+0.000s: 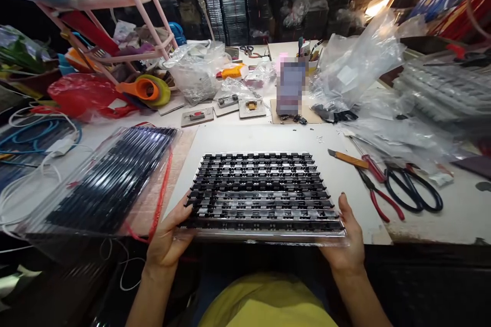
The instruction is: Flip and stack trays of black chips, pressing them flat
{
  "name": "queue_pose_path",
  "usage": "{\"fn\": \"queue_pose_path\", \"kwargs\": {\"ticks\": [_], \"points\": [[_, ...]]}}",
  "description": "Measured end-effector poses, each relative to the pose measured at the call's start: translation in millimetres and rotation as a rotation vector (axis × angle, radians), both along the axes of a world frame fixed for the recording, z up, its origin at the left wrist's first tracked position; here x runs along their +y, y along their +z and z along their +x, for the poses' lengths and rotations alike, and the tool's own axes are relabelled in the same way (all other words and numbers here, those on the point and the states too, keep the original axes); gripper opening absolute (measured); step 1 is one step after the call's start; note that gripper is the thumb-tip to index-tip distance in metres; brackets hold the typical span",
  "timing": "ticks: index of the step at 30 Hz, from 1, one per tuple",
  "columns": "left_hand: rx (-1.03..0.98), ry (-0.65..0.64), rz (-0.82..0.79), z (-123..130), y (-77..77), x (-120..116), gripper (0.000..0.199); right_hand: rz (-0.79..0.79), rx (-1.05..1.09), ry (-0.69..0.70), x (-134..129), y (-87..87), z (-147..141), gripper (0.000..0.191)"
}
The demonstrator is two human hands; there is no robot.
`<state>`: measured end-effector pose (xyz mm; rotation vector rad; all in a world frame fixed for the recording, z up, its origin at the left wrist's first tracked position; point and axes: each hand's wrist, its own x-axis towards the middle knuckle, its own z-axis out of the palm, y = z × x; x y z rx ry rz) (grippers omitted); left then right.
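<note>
A clear plastic tray (253, 235) filled with rows of small black connector-like parts (261, 184) is held level over the table's front edge. My left hand (169, 237) grips its near left corner, thumb on top and fingers underneath. At the near right corner, my right hand (345, 240) clasps the tray the same way, thumb up along the side. The fingers beneath the tray show only dimly through the plastic. To the left lies a plastic-wrapped pack of black strips (115, 184), close to my left forearm.
On the right lie black-handled scissors (414, 189), red-handled pliers (378, 199), a screwdriver (370, 161) and a cutter knife (347, 158). Behind are small fixtures on plates (197, 116), clear bags (356, 61) and a blurred-out phone-like object (290, 87). A pink rack (134, 0) stands back left.
</note>
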<state>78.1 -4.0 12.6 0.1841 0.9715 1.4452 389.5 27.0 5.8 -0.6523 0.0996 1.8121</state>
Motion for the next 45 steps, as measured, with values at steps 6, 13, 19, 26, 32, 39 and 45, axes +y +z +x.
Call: {"fn": "queue_pose_path", "kwargs": {"ticks": [6, 13, 19, 26, 32, 39, 45], "points": [[0.050, -0.049, 0.074, 0.7, 2.5, -1.4, 0.061, -0.017, 0.007, 0.111, 2.3, 1.1, 0.5, 0.034], [0.084, -0.036, 0.064, 0.3, -0.1, -4.0, 0.058, 0.008, 0.031, 0.128, 2.5, -1.9, 1.9, 0.026], [0.068, -0.008, 0.059, 1.2, 0.3, -0.8, 0.060, 0.022, 0.062, 0.157, 2.8, -2.8, 3.3, 0.023], [0.054, -0.017, 0.063, -0.2, -1.3, 0.1, 0.060, -0.006, 0.036, 0.085, 2.6, 0.1, 1.2, 0.017], [0.059, -0.039, 0.099, 3.0, -0.1, -0.5, 0.061, -0.069, -0.109, 0.030, 1.9, -3.6, 3.6, 0.023], [0.054, -0.062, 0.169, 8.1, 2.5, 0.6, 0.057, -0.171, -0.278, -0.087, 3.0, -0.8, 2.9, 0.031], [0.030, -0.069, 0.125, 8.1, 6.3, 3.7, 0.050, -0.172, -0.349, -0.076, -2.8, -0.6, 5.7, 0.030]]}}
